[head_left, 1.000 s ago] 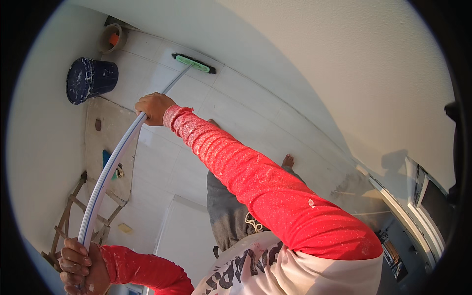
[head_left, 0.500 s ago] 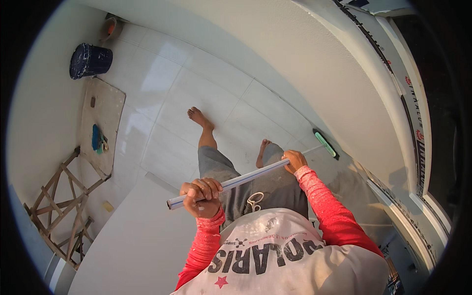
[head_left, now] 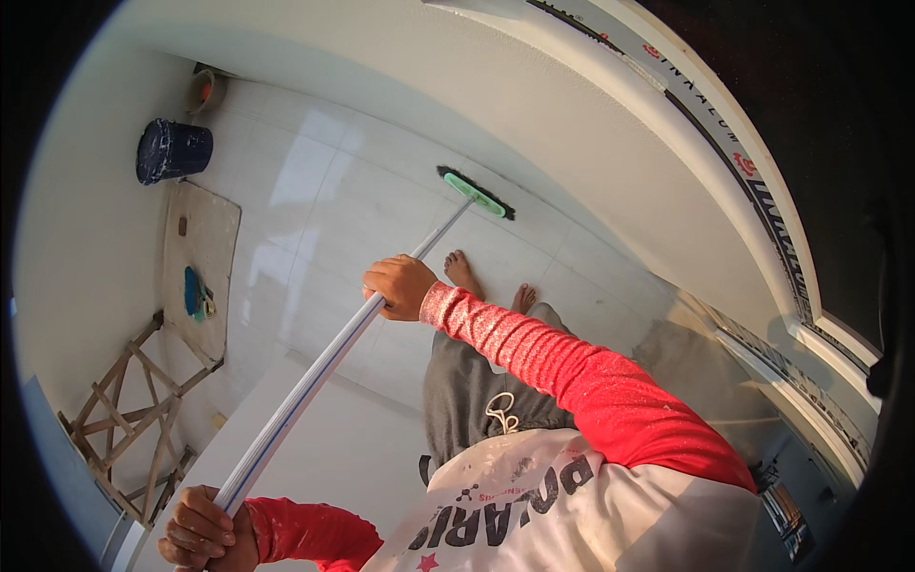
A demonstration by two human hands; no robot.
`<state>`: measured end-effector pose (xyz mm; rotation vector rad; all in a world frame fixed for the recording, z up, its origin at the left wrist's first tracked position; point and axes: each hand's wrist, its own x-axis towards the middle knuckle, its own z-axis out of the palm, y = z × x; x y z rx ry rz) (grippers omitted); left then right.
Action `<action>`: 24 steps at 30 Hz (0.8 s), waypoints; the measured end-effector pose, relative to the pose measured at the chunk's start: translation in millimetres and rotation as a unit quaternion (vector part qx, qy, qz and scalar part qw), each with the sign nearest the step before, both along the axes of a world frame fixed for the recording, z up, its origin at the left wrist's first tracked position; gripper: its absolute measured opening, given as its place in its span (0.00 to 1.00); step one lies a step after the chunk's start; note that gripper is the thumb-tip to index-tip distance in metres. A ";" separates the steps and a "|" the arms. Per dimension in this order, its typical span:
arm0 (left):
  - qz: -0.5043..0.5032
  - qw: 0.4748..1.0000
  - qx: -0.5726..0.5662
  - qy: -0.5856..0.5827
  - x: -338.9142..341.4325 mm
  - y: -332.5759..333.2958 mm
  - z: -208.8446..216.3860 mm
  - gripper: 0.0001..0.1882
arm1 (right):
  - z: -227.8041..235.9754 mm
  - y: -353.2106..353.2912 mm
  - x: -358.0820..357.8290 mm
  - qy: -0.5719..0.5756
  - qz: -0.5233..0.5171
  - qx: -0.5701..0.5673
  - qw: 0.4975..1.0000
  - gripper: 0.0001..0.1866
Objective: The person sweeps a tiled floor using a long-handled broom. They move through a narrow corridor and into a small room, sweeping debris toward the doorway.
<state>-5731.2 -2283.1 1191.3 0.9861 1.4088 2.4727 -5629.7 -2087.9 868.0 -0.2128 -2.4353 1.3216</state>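
Observation:
Both my hands grip the long white handle of a broom (head_left: 315,379). My left hand (head_left: 212,530) is wrapped round its near end at the lower left. Farther up, my right hand (head_left: 400,286) is closed round the handle, with the red-sleeved right arm stretched across my body. The green broom head (head_left: 476,194) with dark bristles rests on the tiled floor (head_left: 381,181), close to the foot of the far wall. My bare feet stand just to the near side of the broom head.
A dark blue bucket (head_left: 175,151) and a smaller grey bucket (head_left: 207,91) stand by the left wall. Near them lies a dusty board (head_left: 215,224) with blue-handled tools (head_left: 193,291) on it. A wooden trestle (head_left: 133,410) is at lower left. A window frame (head_left: 762,191) runs along the right.
The broom head has moved left and away, from the right side to the middle by the wall. My right hand went left and up; my left hand went down and left. My feet shifted.

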 end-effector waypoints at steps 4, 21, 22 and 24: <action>0.077 0.993 -0.045 0.081 37.7 -7.1 -60.5 0.16 | -40.9 27.1 -43.5 -0.040 0.035 0.000 0.999 0.06; -0.101 0.924 -0.149 -0.338 514.4 50.4 -222.6 0.13 | -98.1 30.8 688.4 -0.347 -0.151 0.025 0.925 0.07; -0.115 0.927 -0.124 -0.335 519.9 52.6 -219.5 0.13 | -88.1 26.9 708.7 -0.417 -0.135 0.020 0.899 0.07; -0.161 0.937 -0.096 -0.294 521.7 53.9 -195.6 0.14 | -67.7 20.4 721.8 -0.397 -0.136 -0.011 0.908 0.07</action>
